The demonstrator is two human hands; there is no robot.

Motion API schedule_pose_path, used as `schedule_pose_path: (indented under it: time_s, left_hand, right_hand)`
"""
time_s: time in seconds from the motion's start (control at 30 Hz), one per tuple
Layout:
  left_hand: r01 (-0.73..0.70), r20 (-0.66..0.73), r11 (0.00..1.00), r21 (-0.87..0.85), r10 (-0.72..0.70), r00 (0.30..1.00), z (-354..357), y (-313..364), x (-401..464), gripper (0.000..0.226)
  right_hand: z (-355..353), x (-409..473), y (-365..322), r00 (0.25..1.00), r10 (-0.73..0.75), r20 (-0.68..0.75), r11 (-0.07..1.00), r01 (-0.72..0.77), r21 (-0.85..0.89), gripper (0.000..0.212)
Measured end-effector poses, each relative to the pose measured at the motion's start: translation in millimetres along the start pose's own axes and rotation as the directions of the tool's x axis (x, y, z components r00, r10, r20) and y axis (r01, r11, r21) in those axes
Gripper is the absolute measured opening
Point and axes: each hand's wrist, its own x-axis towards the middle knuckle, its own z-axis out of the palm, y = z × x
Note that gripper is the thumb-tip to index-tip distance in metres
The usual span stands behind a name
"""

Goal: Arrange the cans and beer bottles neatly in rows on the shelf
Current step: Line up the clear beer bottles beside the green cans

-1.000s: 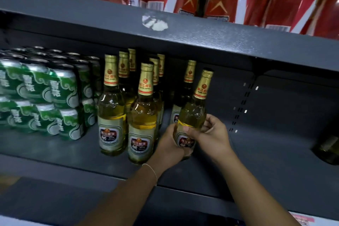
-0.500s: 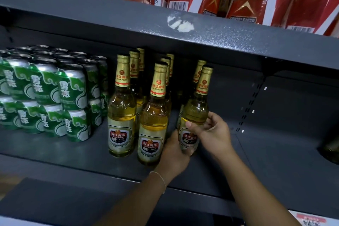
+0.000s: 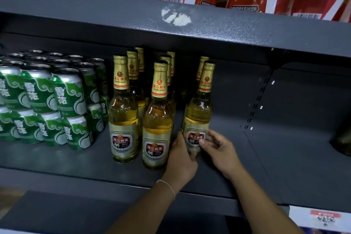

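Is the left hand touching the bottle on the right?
Touching. The head view shows the left hand wrapped around the base of the rightmost front bottle, fingers hidden behind its label.

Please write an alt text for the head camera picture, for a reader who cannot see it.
Two hands, the left hand and the right hand, hold the base of an upright beer bottle on a grey metal shelf. To its left stand more beer bottles in rows, then stacked green cans.
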Motion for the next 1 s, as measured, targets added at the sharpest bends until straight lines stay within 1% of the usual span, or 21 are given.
schedule_pose_path:
  time_s: [0.1,0.33,0.63,0.83,1.0]
  left_hand:
    - [0.001,0.007,1.000,-0.001,-0.001,1.000,-2.4,0.3,-0.4,0.074]
    - [0.016,-0.003,0.999,-0.040,-0.016,1.000,-4.2,1.8,-0.3,0.074]
    - [0.025,-0.009,1.000,-0.012,-0.025,1.000,-3.3,3.6,-1.0,0.068]
    - [0.041,-0.006,0.999,-0.014,-0.041,0.999,-5.5,9.5,-2.1,0.072]
    - [0.049,-0.008,0.999,-0.013,-0.049,0.999,-7.1,11.0,-2.7,0.070]
  right_hand:
    - [2.4,3.9,4.0,1.000,-0.005,-0.010,1.000,0.005,0.009,0.048]
    - [8.7,3.6,6.3,0.999,-0.042,-0.025,0.999,0.041,-0.009,0.045]
    - [8.8,2.2,9.1,0.997,-0.075,-0.015,0.995,0.074,-0.073,0.046]
    - [10.3,2.0,9.0,0.996,-0.089,-0.028,0.991,0.086,-0.100,0.045]
    - [12.1,0.9,5.2,0.995,-0.098,-0.023,0.987,0.094,-0.128,0.044]
